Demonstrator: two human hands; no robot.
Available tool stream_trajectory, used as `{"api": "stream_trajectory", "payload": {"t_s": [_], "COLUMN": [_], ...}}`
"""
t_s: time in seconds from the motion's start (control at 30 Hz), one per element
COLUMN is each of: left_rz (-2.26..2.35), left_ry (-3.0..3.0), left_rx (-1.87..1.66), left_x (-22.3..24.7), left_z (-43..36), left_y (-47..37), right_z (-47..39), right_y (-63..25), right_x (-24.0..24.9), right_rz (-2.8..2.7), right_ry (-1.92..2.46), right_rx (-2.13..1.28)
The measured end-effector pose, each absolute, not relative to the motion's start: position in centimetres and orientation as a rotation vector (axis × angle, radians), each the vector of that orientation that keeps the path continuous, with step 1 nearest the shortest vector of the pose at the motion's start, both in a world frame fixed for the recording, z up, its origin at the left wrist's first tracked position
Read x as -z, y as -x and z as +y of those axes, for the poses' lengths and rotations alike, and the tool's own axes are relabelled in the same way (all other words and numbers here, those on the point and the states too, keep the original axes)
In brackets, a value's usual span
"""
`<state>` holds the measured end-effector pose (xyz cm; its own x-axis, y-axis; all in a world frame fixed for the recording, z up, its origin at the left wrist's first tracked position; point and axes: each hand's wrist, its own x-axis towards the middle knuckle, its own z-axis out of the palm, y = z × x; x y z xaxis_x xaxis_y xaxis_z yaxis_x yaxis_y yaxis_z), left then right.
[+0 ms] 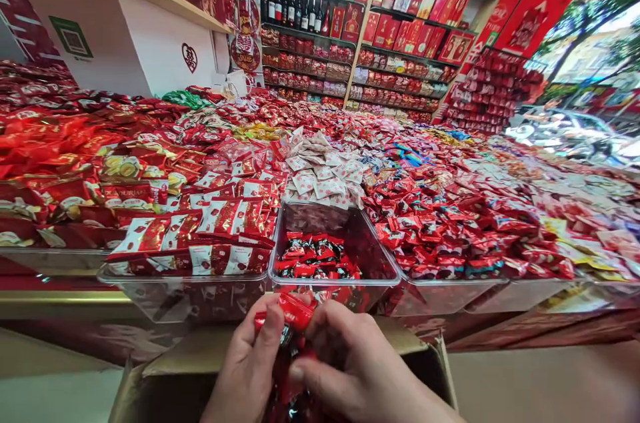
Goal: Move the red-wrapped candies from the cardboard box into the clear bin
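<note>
This is a shop selling sweets and gift goods. Open clear bins (335, 281) stand side by side, heaped with small wrapped packets in red, white, green and yellow (320, 173), sorted mostly by kind. Behind them, tall wall shelves (353, 43) carry rows of red and gold gift boxes (410, 36), dark bottles (291, 9) and more small packs. A square code sign (71, 37) and a red heart-shaped character decoration (189, 57) are on the pale wall. Red hanging goods (493, 86) fill the right side, beside an open front onto trees (583, 33) and parked vehicles (570, 129).
</note>
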<state>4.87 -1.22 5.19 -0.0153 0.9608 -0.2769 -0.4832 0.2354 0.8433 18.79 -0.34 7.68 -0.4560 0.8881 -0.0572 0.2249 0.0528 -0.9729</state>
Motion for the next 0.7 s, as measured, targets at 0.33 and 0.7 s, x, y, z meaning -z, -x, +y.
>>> {"api": "stream_trajectory", "payload": {"t_s": [0.33, 0.7], "left_rz": [1.031, 1.079], "left_ry": [-0.455, -0.589], "left_rx": [-1.271, -1.122], "left_x": [-6.2, -5.6], "left_z": [-1.1, -2.3], "left_y": [-4.9, -5.1], "right_z": [0.4, 0.2], "right_y": [-20.0, -20.0], "right_x": [-5.6, -4.9], "right_rz": [-1.210, -1.284], "right_ry": [0.980, 0.963], "right_rx": [-1.758, -1.559]}}
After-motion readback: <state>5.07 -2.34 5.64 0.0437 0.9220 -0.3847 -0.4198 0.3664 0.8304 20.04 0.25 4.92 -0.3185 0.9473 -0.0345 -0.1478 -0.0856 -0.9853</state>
